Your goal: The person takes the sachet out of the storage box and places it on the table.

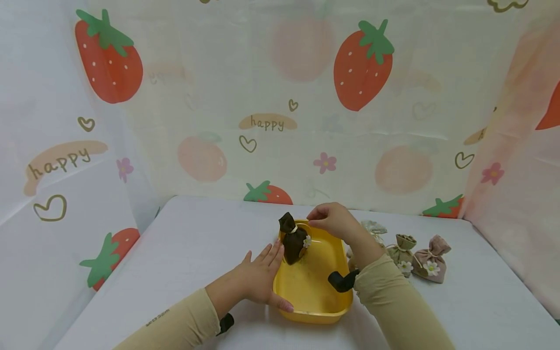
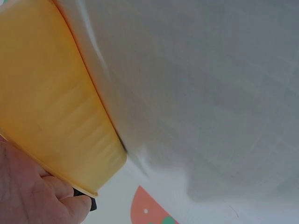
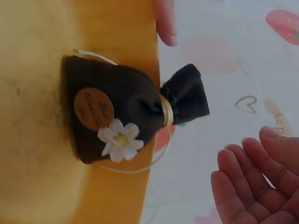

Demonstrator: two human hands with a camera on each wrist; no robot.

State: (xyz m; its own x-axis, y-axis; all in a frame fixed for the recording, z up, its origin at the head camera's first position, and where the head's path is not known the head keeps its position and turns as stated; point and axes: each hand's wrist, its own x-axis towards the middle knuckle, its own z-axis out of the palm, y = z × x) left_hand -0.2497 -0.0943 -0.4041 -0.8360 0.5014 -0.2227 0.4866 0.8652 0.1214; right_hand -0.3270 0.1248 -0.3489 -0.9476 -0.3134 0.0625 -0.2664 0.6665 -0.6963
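Yellow plastic tub (image 1: 306, 287) sits low in the centre of the head view, on the white table (image 1: 175, 257). At its near left edge, the left hand (image 1: 258, 277) rests against the tub wall with the fingers straight and close together, and the thumb lies along the near rim. In the left wrist view the same tub (image 2: 51, 102) fills the upper left of the frame and the left hand (image 2: 32, 191) presses on its edge at the lower left.

Further back, a dark brown drawstring pouch (image 1: 293, 241) with a small white flower stands upright inside the tub, against its far left wall. In the right wrist view the pouch (image 3: 117, 116) has a round label above the flower.

Just behind it, the right hand (image 1: 332, 221) hovers over the far rim, fingers loosely curled, holding nothing.

To the right, beyond the tub, three pale pouches (image 1: 411, 255) stand on the table.
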